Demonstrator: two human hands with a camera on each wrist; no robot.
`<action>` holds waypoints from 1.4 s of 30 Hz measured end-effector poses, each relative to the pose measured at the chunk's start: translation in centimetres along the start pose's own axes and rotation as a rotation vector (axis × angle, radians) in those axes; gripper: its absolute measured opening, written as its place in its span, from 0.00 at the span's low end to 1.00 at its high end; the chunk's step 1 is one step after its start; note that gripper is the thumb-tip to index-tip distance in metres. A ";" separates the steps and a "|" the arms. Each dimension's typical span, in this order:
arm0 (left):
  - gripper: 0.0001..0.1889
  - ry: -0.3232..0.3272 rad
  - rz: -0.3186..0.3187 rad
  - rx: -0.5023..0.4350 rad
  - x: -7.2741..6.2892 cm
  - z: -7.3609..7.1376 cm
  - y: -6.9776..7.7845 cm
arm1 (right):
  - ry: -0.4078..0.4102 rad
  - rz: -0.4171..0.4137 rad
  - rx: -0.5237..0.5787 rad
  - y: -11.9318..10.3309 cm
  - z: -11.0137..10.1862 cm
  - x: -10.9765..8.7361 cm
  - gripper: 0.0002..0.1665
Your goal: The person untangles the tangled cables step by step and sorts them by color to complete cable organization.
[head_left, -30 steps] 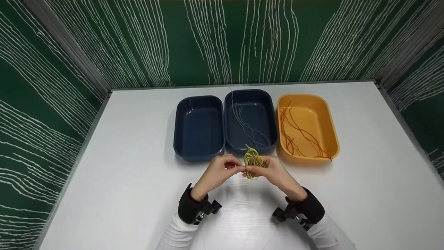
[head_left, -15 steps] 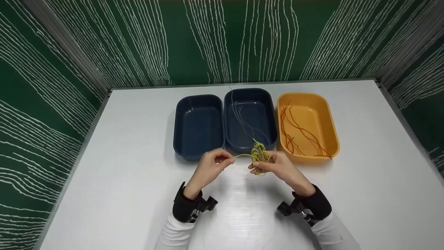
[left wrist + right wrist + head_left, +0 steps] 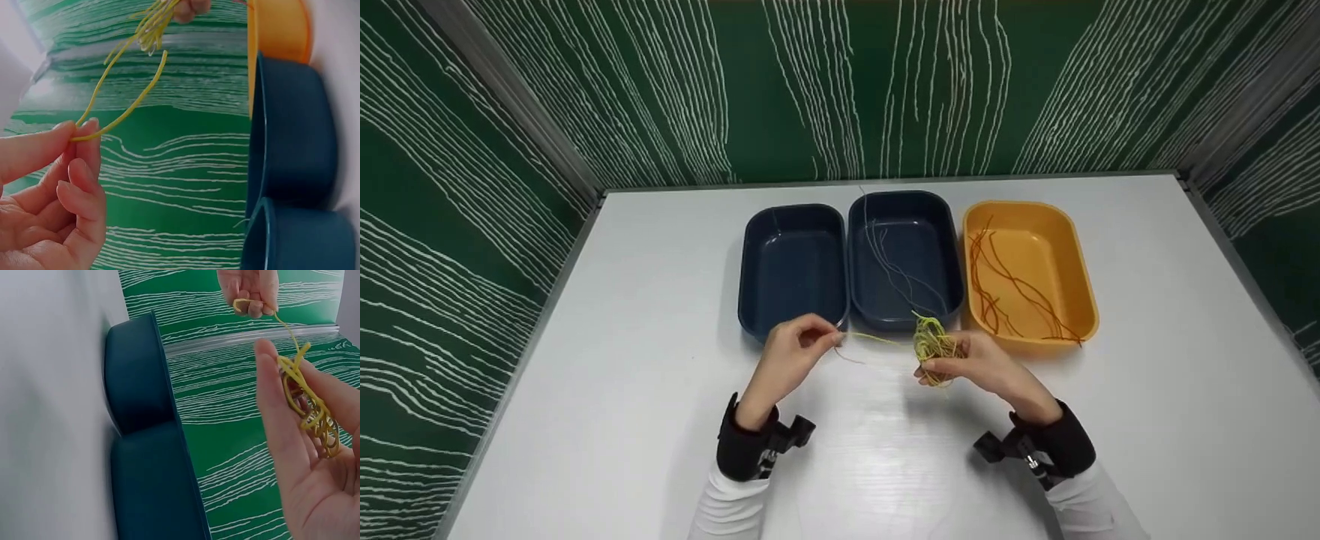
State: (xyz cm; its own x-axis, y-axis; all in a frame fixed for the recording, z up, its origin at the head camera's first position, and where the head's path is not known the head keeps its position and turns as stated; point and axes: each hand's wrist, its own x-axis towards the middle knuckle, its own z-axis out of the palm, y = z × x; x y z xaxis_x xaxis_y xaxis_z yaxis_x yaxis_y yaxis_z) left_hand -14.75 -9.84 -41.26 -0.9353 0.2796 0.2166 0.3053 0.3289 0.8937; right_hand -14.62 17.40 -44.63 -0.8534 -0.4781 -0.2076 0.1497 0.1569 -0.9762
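String (image 3: pixel 140 98), one end loose, was pinched in the left hand (image 3: pixel 786 358) and ran to a tangled yellow bundle (image 3: pixel 931 346) gripped in the right hand (image 3: pixel 991 367); a blue bin (image 3: pixel 793 274) stood just beyond the left hand, an orange bin (image 3: pixel 1056 251) just beyond the right.

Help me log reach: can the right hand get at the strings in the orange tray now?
Probably yes: the open tray lies just beyond the right hand and nothing covers its strings, but that hand holds yellow string.
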 end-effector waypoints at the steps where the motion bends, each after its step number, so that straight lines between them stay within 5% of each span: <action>1: 0.07 0.013 -0.002 0.002 0.0 -0.3 0.0 | 0.000 -0.002 -0.004 0.0 -0.2 -0.1 0.21; 8: 0.05 0.088 -0.030 -0.015 -0.2 -1.9 0.4 | 0.023 -0.016 -0.047 0.2 -1.5 -1.0 0.19; 16: 0.03 0.103 -0.019 0.019 -0.6 -2.8 3.1 | 0.032 0.002 -0.118 0.3 -2.6 -1.4 0.21; 24: 0.04 0.099 -0.017 0.010 -0.5 -2.7 0.9 | 0.068 0.000 -0.124 0.5 -3.4 -1.4 0.19; 42: 0.03 0.112 0.084 0.039 -2.1 -3.9 1.5 | 0.049 -0.068 -0.040 0.6 -4.2 -1.7 0.18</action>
State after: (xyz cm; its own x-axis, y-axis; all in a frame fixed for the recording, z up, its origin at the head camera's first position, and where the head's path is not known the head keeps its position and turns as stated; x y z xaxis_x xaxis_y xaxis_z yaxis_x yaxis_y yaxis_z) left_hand -13.04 -13.47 -38.83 -0.9194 0.2063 0.3348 0.3884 0.3437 0.8550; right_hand -15.17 21.89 -44.61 -0.8847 -0.4458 -0.1363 0.0712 0.1598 -0.9846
